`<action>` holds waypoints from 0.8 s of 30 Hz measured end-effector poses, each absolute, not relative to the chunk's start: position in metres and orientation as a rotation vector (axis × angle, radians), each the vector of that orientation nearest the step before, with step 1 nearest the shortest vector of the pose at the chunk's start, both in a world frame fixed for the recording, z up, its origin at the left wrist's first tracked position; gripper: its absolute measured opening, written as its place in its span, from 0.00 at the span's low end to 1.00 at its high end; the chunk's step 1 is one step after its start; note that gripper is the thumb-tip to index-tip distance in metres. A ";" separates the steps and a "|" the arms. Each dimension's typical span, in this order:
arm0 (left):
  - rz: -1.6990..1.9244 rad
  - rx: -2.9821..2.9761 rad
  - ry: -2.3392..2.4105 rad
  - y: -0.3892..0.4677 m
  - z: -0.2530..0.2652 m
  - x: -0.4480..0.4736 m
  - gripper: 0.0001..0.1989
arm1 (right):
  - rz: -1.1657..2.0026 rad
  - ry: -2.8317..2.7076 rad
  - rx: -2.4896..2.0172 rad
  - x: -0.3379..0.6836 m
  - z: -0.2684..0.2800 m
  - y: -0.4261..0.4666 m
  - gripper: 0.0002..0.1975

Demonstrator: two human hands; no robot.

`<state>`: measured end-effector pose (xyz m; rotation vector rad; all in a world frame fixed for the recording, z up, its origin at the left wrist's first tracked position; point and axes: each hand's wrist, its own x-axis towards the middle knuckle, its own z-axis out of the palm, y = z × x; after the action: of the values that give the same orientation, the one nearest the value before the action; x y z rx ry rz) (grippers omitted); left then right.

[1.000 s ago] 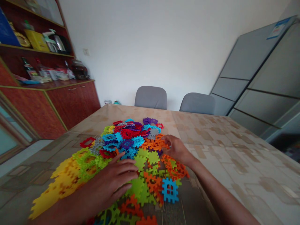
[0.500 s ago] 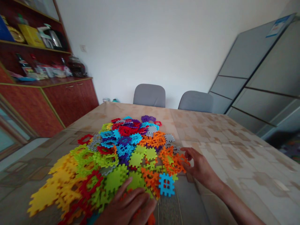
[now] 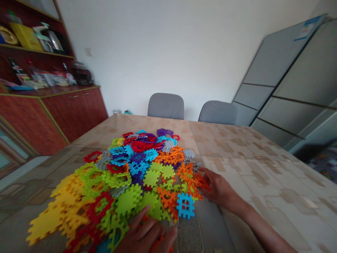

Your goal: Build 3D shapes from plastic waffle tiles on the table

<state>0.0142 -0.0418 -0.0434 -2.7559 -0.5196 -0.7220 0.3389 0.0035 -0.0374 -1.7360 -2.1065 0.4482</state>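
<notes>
A heap of flat plastic interlocking tiles with notched edges spreads over the table. My right hand (image 3: 218,188) is at the heap's right edge, its curled fingers and thumb closed on an orange interlocking tile (image 3: 203,182). Low in the view, my left hand (image 3: 144,233) bends over the near edge. Orange plastic shows between its thumb and fingers, though the hand hides most of that tile. Between the hands lies a blue window-shaped tile (image 3: 185,206). Lime green tiles (image 3: 129,200) are just beyond my left fingers, with a red tile (image 3: 101,207) to their left.
Yellow tiles (image 3: 50,218) fan out at the heap's left; purple ones (image 3: 164,132) lie at the far end. The patterned tabletop (image 3: 252,158) extends right. Two grey chairs (image 3: 165,105) stand behind it. A wooden cabinet (image 3: 76,112) is left, a grey fridge (image 3: 263,70) right.
My right hand has closed in on the orange tile at the heap's edge. My left hand has shifted slightly lower, thumb more apart. The whole view has drifted a little.
</notes>
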 end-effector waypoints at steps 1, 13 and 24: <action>-0.726 -2.763 -0.521 -0.042 -0.044 0.014 0.16 | 0.510 -2.107 -1.732 0.343 -0.031 0.001 0.26; -0.688 -2.876 -0.570 -0.052 -0.035 0.017 0.13 | 1.203 -2.452 -1.227 0.298 0.033 -0.064 0.26; -0.697 -2.818 -0.548 -0.052 -0.031 0.017 0.14 | 0.953 -2.515 -1.303 0.293 0.009 -0.057 0.38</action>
<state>0.0172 -0.0518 -0.0312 -2.8180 -0.5482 -0.6971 0.2932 -0.0572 0.0088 -1.3030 -2.5151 0.9527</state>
